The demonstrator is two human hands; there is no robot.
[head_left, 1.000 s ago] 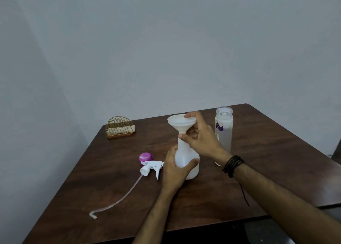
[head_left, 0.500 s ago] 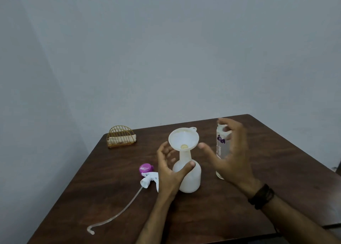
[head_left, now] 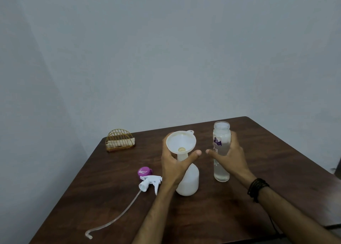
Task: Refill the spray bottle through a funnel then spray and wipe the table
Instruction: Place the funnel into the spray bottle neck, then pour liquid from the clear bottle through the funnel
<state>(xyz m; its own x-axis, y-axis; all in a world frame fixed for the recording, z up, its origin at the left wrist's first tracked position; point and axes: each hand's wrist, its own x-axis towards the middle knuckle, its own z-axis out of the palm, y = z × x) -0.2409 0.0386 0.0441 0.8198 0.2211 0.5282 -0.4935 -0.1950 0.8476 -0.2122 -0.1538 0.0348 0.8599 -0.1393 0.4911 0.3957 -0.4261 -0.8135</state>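
Curled loosely around the neck where funnel meets bottle, the left hand point(head_left: 174, 167) steadies the spray bottle point(head_left: 188, 181), thumb stretched across the front and fingers behind the funnel point(head_left: 181, 142); whether the fingers actually press the funnel's cone cannot be told from here. That hold makes sense, since a light funnel perched in a narrow neck would tip once liquid hits it. Nearer the table edge, the long clear dip tube point(head_left: 112, 219) trails away from the unscrewed trigger head point(head_left: 150, 183), which lies on its side just left of the bottle, set aside so the neck stays free for filling. A purple cap point(head_left: 144, 171) lies just behind the trigger head, probably the lid of the water bottle. To the right, the right hand point(head_left: 229, 157) wraps the clear water bottle point(head_left: 222, 144) around its middle, fingers behind it and thumb pointing toward the funnel; the bottle stands upright on the table point(head_left: 276, 170), mouth open, apparently about to be lifted for the pour. Farther back at the left corner sits a gold wire holder point(head_left: 120, 140) with something pale inside, possibly cloth or napkins for wiping later.
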